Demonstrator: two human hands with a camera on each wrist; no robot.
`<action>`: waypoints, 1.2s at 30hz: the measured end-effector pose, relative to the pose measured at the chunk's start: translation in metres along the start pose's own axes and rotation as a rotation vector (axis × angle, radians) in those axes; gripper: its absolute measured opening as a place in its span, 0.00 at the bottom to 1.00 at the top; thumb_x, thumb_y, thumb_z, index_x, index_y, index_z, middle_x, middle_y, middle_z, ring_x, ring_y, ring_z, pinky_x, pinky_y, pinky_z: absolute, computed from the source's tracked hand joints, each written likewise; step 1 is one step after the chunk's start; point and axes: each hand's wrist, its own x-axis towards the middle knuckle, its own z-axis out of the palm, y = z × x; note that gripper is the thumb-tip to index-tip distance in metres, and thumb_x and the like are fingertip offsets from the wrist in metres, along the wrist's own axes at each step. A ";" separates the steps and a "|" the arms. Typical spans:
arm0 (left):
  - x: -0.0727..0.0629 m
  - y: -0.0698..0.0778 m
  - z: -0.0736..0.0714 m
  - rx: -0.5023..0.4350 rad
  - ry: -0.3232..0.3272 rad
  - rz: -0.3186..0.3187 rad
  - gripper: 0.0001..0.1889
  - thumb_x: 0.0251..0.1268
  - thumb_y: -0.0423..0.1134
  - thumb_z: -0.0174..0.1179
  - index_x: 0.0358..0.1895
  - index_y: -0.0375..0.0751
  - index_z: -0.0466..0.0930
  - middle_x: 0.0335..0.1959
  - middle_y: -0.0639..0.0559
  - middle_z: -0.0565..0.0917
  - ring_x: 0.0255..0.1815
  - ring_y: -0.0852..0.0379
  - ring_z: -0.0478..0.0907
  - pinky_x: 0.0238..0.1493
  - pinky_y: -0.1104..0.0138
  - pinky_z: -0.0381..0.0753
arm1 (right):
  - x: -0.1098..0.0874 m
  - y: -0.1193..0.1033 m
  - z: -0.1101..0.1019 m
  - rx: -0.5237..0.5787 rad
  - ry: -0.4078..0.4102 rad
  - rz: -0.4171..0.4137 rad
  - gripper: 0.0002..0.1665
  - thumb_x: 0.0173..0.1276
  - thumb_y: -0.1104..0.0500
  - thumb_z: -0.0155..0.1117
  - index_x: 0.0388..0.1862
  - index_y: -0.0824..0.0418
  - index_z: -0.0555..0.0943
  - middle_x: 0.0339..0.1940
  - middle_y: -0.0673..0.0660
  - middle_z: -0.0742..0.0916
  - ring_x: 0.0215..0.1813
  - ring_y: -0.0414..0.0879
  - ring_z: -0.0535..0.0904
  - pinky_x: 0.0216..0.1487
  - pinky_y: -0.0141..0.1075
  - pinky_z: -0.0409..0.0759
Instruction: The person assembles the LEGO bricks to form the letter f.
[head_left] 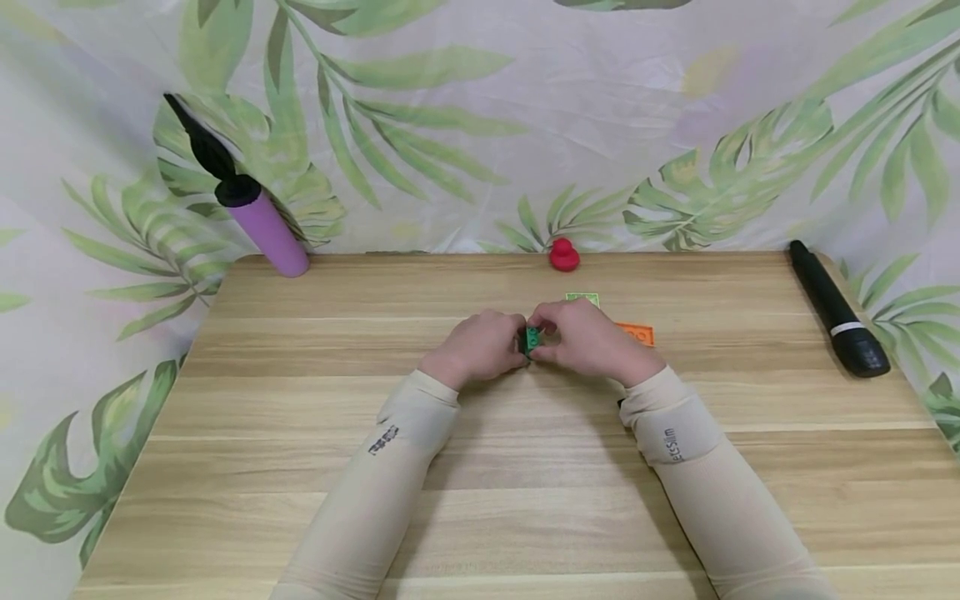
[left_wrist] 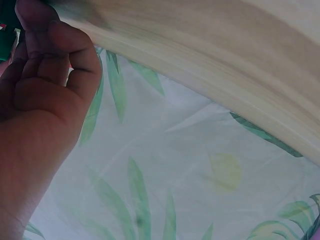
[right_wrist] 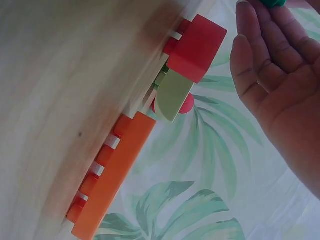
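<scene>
A green toy building brick [head_left: 532, 337] with studs is between my two hands, above the middle of the table. My left hand [head_left: 483, 346] holds it from the left with curled fingers. From the right, my right hand [head_left: 588, 340] pinches it between thumb and fingers. Part of the green brick [left_wrist: 7, 44] shows at the edge of the left wrist view, next to the left fingers. Only a sliver of the green brick [right_wrist: 274, 2] appears above the right fingertips in the right wrist view. The fingers hide much of it, so whether it is one piece or more I cannot tell.
Near the right hand lie an orange brick [head_left: 636, 333], a light green brick [head_left: 582, 297] and a red brick [right_wrist: 197, 47]. A red rubber duck [head_left: 564, 255] sits at the table's back edge. A purple pump [head_left: 270, 229] stands back left; a black microphone [head_left: 838, 312] lies right.
</scene>
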 end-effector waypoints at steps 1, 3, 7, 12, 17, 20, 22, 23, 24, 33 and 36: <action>0.000 0.000 0.000 -0.002 -0.002 0.000 0.10 0.70 0.43 0.71 0.45 0.42 0.82 0.32 0.52 0.83 0.34 0.54 0.77 0.40 0.60 0.81 | 0.000 0.000 0.000 0.000 -0.001 0.000 0.20 0.67 0.56 0.79 0.55 0.61 0.86 0.47 0.57 0.91 0.50 0.52 0.86 0.56 0.48 0.84; -0.001 0.001 0.000 -0.002 -0.003 0.002 0.10 0.70 0.43 0.71 0.44 0.43 0.82 0.31 0.52 0.82 0.34 0.54 0.77 0.39 0.60 0.80 | 0.000 0.001 0.001 0.001 -0.002 0.000 0.20 0.66 0.56 0.79 0.55 0.61 0.86 0.47 0.57 0.91 0.50 0.52 0.86 0.56 0.47 0.84; -0.001 0.002 -0.001 0.001 -0.001 0.009 0.10 0.70 0.42 0.71 0.44 0.42 0.82 0.32 0.52 0.82 0.34 0.54 0.77 0.39 0.60 0.80 | -0.001 0.001 0.001 -0.005 0.002 -0.004 0.20 0.66 0.56 0.79 0.54 0.61 0.86 0.46 0.56 0.91 0.48 0.51 0.85 0.54 0.46 0.84; -0.001 0.003 -0.001 -0.003 -0.006 0.012 0.10 0.70 0.42 0.71 0.44 0.42 0.82 0.31 0.52 0.82 0.33 0.55 0.75 0.38 0.62 0.78 | -0.002 0.001 0.002 -0.015 0.007 -0.017 0.19 0.67 0.57 0.79 0.53 0.62 0.87 0.44 0.56 0.91 0.47 0.50 0.85 0.53 0.46 0.84; -0.001 0.004 -0.001 0.002 -0.004 0.016 0.10 0.70 0.43 0.71 0.44 0.42 0.82 0.31 0.52 0.81 0.33 0.55 0.75 0.38 0.62 0.78 | -0.003 0.000 0.003 -0.034 0.014 -0.031 0.17 0.67 0.57 0.78 0.52 0.62 0.87 0.43 0.56 0.91 0.45 0.51 0.84 0.52 0.45 0.84; -0.001 0.004 0.000 0.004 0.002 0.018 0.11 0.70 0.43 0.72 0.44 0.41 0.82 0.31 0.52 0.82 0.33 0.54 0.76 0.39 0.61 0.79 | -0.003 0.000 0.003 -0.044 0.020 -0.036 0.16 0.67 0.57 0.78 0.51 0.62 0.88 0.43 0.56 0.90 0.45 0.51 0.84 0.51 0.45 0.83; -0.001 0.004 0.000 0.003 0.006 0.018 0.11 0.70 0.43 0.72 0.45 0.41 0.82 0.32 0.51 0.82 0.34 0.54 0.76 0.40 0.60 0.80 | -0.003 -0.001 0.003 -0.050 0.022 -0.039 0.16 0.67 0.58 0.78 0.51 0.62 0.88 0.43 0.56 0.91 0.45 0.51 0.84 0.51 0.45 0.83; -0.001 0.004 0.000 0.003 0.006 0.017 0.11 0.70 0.42 0.72 0.45 0.41 0.83 0.32 0.51 0.82 0.34 0.54 0.76 0.41 0.60 0.80 | -0.003 -0.001 0.003 -0.054 0.023 -0.040 0.16 0.67 0.58 0.78 0.51 0.62 0.88 0.43 0.56 0.91 0.45 0.51 0.84 0.51 0.44 0.83; 0.000 0.003 0.000 0.002 0.006 0.017 0.11 0.70 0.42 0.72 0.45 0.41 0.83 0.32 0.52 0.82 0.34 0.54 0.76 0.41 0.60 0.80 | -0.003 -0.001 0.003 -0.055 0.023 -0.039 0.16 0.67 0.58 0.78 0.51 0.62 0.88 0.43 0.56 0.91 0.45 0.51 0.84 0.51 0.45 0.83; -0.001 0.001 0.000 -0.009 -0.002 0.007 0.12 0.71 0.43 0.71 0.47 0.41 0.83 0.34 0.51 0.83 0.35 0.54 0.77 0.42 0.60 0.81 | -0.001 -0.002 0.003 -0.038 0.010 -0.028 0.17 0.68 0.57 0.78 0.53 0.62 0.88 0.45 0.56 0.91 0.45 0.50 0.84 0.52 0.45 0.84; -0.001 0.001 -0.001 -0.009 0.002 0.007 0.12 0.70 0.44 0.72 0.48 0.41 0.84 0.35 0.51 0.86 0.35 0.55 0.80 0.44 0.59 0.83 | 0.000 -0.002 0.002 -0.041 0.008 -0.030 0.17 0.68 0.57 0.78 0.53 0.62 0.88 0.45 0.56 0.91 0.45 0.50 0.85 0.51 0.45 0.84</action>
